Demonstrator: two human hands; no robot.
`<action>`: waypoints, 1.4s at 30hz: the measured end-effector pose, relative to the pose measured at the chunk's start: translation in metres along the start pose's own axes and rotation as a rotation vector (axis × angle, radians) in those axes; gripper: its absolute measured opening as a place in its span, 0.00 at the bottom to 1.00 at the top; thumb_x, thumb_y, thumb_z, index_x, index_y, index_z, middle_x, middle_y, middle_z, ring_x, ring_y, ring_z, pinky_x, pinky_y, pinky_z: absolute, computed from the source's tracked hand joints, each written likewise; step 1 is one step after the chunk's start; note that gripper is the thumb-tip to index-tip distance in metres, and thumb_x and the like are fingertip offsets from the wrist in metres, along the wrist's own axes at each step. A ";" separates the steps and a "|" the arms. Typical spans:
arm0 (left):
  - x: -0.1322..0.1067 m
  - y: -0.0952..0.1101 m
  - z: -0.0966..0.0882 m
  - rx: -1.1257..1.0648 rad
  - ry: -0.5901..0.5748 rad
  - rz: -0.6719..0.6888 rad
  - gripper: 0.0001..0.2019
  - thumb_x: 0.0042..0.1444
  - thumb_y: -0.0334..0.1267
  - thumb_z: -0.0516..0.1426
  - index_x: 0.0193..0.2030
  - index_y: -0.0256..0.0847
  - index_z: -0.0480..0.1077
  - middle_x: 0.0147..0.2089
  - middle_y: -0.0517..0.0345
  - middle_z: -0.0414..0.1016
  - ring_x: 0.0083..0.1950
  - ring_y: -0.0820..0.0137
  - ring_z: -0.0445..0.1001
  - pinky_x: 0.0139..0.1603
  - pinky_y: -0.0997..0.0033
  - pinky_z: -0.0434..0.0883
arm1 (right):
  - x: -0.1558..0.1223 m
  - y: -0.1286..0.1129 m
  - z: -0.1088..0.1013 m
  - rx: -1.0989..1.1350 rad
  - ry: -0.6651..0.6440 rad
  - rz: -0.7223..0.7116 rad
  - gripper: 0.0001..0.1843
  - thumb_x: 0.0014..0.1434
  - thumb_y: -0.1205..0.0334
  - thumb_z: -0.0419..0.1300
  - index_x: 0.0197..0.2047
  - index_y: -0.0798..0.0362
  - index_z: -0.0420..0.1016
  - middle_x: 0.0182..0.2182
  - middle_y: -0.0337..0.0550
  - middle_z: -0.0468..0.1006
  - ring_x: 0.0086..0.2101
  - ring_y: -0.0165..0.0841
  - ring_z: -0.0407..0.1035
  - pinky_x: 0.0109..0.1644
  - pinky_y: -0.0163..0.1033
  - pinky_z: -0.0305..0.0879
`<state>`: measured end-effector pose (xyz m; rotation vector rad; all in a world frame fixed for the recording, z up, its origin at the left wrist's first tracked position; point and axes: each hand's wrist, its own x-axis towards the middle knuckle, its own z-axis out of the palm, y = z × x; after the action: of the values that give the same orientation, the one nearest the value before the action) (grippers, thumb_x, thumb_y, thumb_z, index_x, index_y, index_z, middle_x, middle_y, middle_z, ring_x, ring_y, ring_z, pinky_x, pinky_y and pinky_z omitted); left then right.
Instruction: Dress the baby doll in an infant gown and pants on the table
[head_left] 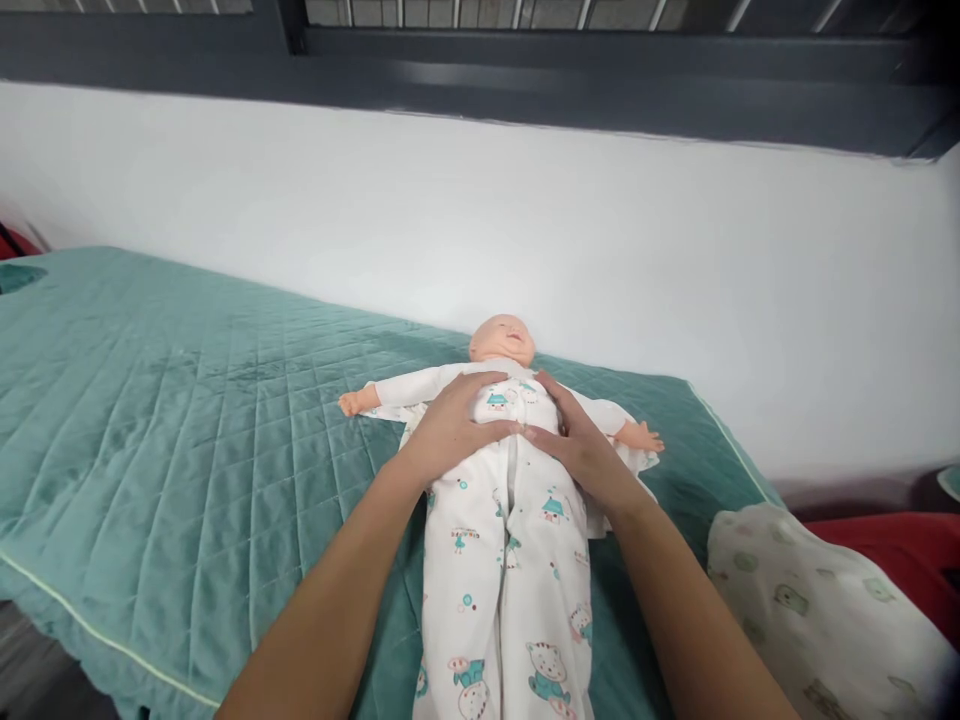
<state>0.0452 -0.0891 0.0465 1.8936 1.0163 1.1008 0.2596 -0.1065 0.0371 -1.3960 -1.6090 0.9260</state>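
A baby doll (503, 340) lies on its back, head toward the wall and arms stretched out sideways. It wears a white long-sleeved top (416, 386). White baby trousers (469, 560) printed with small cats and houses cover its body from the chest down. On the doll's torso rests my left hand (459, 418), thumb and index finger spread over the cloth. My right hand (576, 430) mirrors it on the other side, also spread. Both thumb tips nearly meet at the middle. The remaining fingers are mostly hidden along the doll's sides.
A green quilted cover (187, 430) lies under the doll. White patterned cloth (810, 610) is bunched at the right, beside something red (892, 550). Behind the bed stands a white wall (337, 200), with a dark frame (525, 75) above it.
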 end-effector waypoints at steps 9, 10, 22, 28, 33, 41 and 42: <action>-0.007 -0.007 0.005 -0.021 0.081 0.092 0.15 0.56 0.38 0.64 0.52 0.47 0.74 0.57 0.57 0.75 0.58 0.62 0.72 0.59 0.61 0.69 | -0.005 -0.011 0.005 -0.055 0.014 -0.041 0.28 0.53 0.49 0.68 0.55 0.42 0.66 0.69 0.42 0.55 0.66 0.45 0.53 0.66 0.54 0.57; -0.007 -0.008 0.006 -0.005 0.096 0.108 0.14 0.57 0.38 0.63 0.51 0.46 0.75 0.55 0.56 0.76 0.58 0.63 0.72 0.58 0.61 0.69 | -0.006 -0.012 0.006 -0.072 0.024 -0.050 0.26 0.53 0.49 0.68 0.52 0.43 0.66 0.69 0.43 0.56 0.65 0.45 0.54 0.65 0.54 0.58; -0.008 -0.010 0.011 0.433 0.183 0.477 0.07 0.65 0.32 0.52 0.43 0.42 0.72 0.42 0.56 0.77 0.47 0.64 0.69 0.50 0.60 0.64 | -0.013 -0.021 0.026 -0.443 0.324 -0.489 0.11 0.55 0.62 0.65 0.31 0.48 0.64 0.42 0.45 0.70 0.46 0.42 0.63 0.52 0.50 0.61; -0.010 -0.016 0.011 0.602 0.209 0.363 0.08 0.64 0.43 0.55 0.38 0.41 0.71 0.37 0.54 0.76 0.44 0.59 0.67 0.45 0.58 0.61 | -0.018 -0.023 0.027 -0.462 0.291 -0.548 0.15 0.62 0.55 0.60 0.28 0.47 0.59 0.28 0.39 0.66 0.36 0.38 0.61 0.43 0.46 0.61; -0.017 -0.021 0.012 0.679 0.254 0.212 0.15 0.62 0.51 0.56 0.34 0.42 0.71 0.34 0.51 0.76 0.43 0.57 0.67 0.46 0.57 0.59 | -0.022 -0.022 0.028 -0.370 0.259 -0.426 0.18 0.66 0.50 0.54 0.26 0.48 0.60 0.25 0.38 0.67 0.32 0.36 0.63 0.40 0.44 0.60; -0.065 -0.026 0.000 0.685 0.359 0.046 0.18 0.60 0.55 0.57 0.32 0.42 0.71 0.30 0.53 0.74 0.41 0.59 0.68 0.45 0.59 0.61 | -0.021 -0.013 0.022 -0.508 0.236 -0.382 0.26 0.68 0.50 0.49 0.20 0.49 0.51 0.17 0.35 0.62 0.24 0.32 0.57 0.37 0.41 0.54; -0.074 -0.025 -0.001 0.678 0.333 0.016 0.18 0.61 0.55 0.55 0.32 0.42 0.71 0.30 0.54 0.74 0.41 0.59 0.68 0.45 0.59 0.61 | -0.021 -0.011 0.021 -0.517 0.236 -0.391 0.26 0.68 0.50 0.49 0.20 0.49 0.50 0.16 0.35 0.60 0.23 0.31 0.56 0.36 0.41 0.54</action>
<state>0.0135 -0.1430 -0.0001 2.2720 1.7326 1.2029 0.2371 -0.1289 0.0365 -1.3809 -1.9176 0.1099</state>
